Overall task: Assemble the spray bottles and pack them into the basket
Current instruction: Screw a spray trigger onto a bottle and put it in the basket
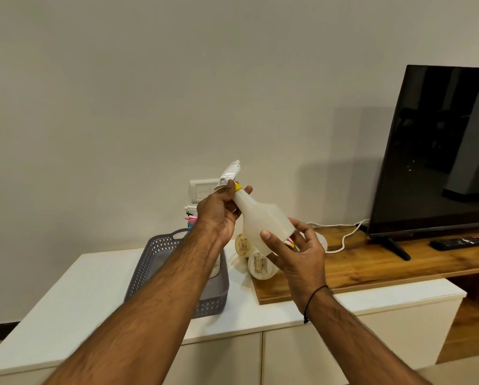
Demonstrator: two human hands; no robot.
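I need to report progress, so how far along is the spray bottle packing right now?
Done: at least one assembled bottle with a pink trigger stands in the grey basket. In hand: the left hand works the white spray head at the neck of a white bottle steadied by the right hand. Left: bottles lying on the cabinet.

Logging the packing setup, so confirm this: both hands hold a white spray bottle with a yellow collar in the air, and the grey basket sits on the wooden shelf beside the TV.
Wrong on one count. The head view shows the grey basket on the white cabinet, not the wooden shelf. The rest stands: left hand and right hand hold the white spray bottle aloft.
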